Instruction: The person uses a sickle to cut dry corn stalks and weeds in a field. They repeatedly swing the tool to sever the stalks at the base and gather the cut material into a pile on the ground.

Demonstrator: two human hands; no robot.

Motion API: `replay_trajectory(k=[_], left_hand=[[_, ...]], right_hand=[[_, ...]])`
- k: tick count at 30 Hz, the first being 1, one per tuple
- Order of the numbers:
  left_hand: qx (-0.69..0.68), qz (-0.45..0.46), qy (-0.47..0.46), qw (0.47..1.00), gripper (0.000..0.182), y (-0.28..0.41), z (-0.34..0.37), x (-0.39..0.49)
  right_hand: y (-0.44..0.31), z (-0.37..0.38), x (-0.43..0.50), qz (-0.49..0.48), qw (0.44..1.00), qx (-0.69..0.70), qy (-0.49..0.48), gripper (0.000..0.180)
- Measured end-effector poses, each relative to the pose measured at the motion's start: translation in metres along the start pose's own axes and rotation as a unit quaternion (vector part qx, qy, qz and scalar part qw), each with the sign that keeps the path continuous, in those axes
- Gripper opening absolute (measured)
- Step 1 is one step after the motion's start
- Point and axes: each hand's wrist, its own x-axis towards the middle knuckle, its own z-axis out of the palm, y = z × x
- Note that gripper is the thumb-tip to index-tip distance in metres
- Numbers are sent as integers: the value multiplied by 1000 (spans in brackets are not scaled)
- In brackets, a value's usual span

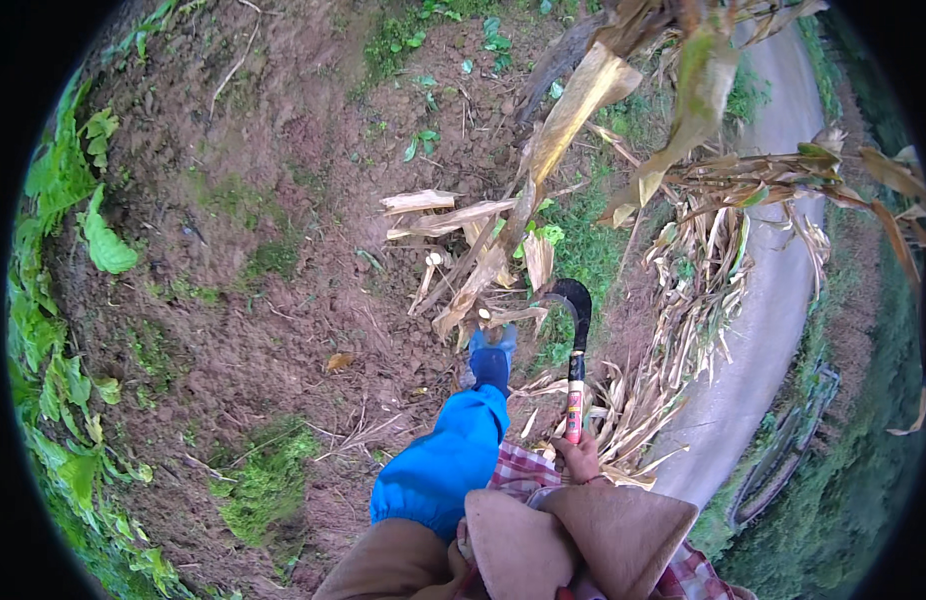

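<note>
My right hand (580, 455) is bare and grips the light handle of a sickle (580, 319). The dark hooked blade points away from me and curves to the left. My left arm reaches forward in a bright blue oversleeve (440, 454), with a dark blue cuff at the wrist. At its end, my left hand (493, 346) appears to wear a blue glove, close to the pale cut end of a stalk (484, 313). Its fingers are blurred and partly hidden by dry maize leaves (478, 281). Tall dry maize leaves (575, 112) hang across the upper right.
Brown soil (268, 322) with weedy patches spreads to the left. A heap of dry maize stalks (658, 382) lies on the right, beside a pale paved path (763, 315). Broad green leaves (72, 420) grow along the left rim. Another cut stalk end (433, 259) shows ahead.
</note>
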Motion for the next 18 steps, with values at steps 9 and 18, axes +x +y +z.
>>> replay_trajectory(k=[9,18], left_hand=[[-5,174,103,979,35,-37,5,84],[14,181,96,979,20,-34,-27,70]], right_hand=[[1,30,23,-96,993,7,62,18],[-6,46,140,-109,994,27,19,19]])
